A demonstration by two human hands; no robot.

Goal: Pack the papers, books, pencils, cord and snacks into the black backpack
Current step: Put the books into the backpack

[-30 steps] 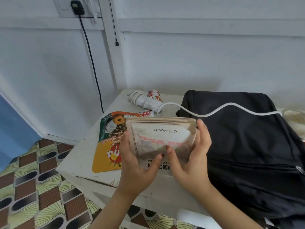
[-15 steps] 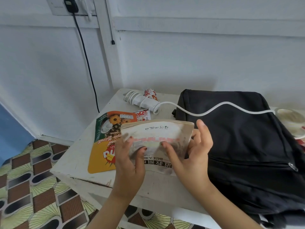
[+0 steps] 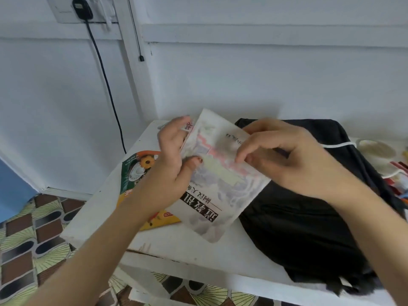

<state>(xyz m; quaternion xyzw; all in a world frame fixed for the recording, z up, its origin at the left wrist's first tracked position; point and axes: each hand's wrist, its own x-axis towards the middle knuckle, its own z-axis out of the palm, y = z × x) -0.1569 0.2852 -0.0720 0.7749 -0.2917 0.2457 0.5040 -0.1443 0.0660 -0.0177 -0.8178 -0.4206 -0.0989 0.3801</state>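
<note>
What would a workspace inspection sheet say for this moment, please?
Surface: white table, worn front edge.
Job's things: book held tilted over the left edge of the black backpack; snack packet flat on table.
Clutter: pale round thing and red items at far right, blurred.
Hands: left hand and right hand both grip the book.
Cables: white cord lying on backpack; black cable hanging from wall socket.
Surroundings: white wall; patterned floor.
</note>
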